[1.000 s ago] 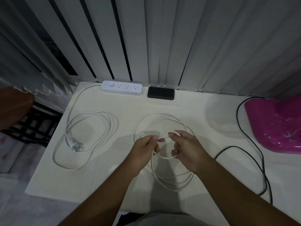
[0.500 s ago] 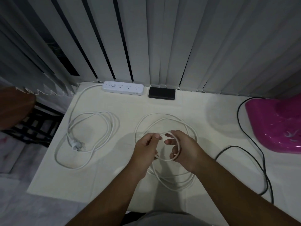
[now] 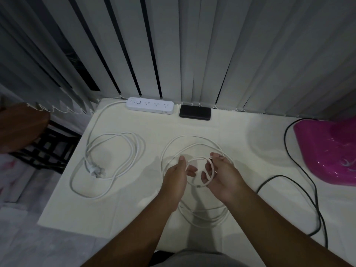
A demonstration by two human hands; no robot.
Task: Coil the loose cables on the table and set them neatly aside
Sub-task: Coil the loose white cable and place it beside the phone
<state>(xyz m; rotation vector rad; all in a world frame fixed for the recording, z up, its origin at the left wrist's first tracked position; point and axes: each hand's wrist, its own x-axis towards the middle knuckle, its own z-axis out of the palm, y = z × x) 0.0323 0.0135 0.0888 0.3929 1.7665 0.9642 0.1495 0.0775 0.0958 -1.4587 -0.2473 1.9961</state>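
Between both hands, small loop of white cable (image 3: 211, 171): right hand (image 3: 221, 175) holds it in curled fingers; left hand (image 3: 178, 175) pinches the strand; remaining coils lie below on table (image 3: 134, 214).

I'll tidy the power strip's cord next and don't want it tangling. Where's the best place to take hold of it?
Take the plug at the free end of the white cord, coming from above on the near left side. It lies flat and uncovered at the edge of the loose loops, so lifting there lets the loops follow without crossing.
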